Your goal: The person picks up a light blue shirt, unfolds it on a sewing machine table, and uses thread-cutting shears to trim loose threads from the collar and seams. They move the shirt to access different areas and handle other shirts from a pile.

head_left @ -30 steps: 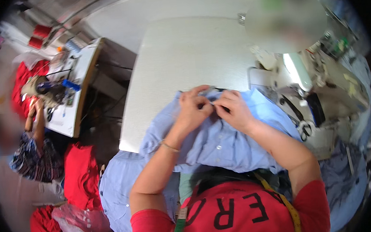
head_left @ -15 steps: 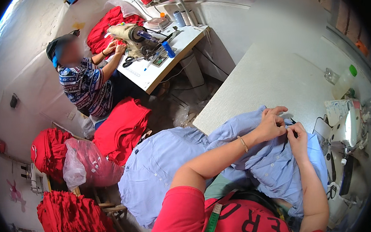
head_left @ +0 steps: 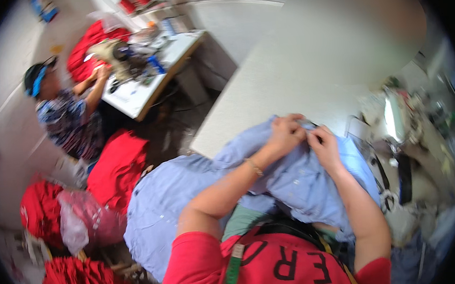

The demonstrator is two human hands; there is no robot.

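Note:
A light blue shirt [head_left: 295, 182] with small pale buttons lies bunched across my lap and over the near edge of the white table [head_left: 245, 100]. My left hand [head_left: 286, 133], with a bracelet at the wrist, pinches the cloth at its far edge. Close beside it, my right hand [head_left: 324, 146] has its thumb and fingers pressed together on the same shirt. A small dark piece shows by the fingertips, too blurred to name. More light blue cloth [head_left: 165, 200] spreads to my left. A green measuring tape [head_left: 232, 272] hangs down my red top.
A sewing machine [head_left: 394, 121] stands at the right, with scissors [head_left: 387, 201] near it. At the far left a co-worker [head_left: 70, 114] sits at another sewing machine [head_left: 111, 57]. Red garment piles [head_left: 115, 169] and a plastic bag [head_left: 86, 220] stand at the left.
My view has swung to the right, so the surroundings sit further left and look blurred. Both hands stay close together on the shirt, the left one's fingers drawn in slightly more.

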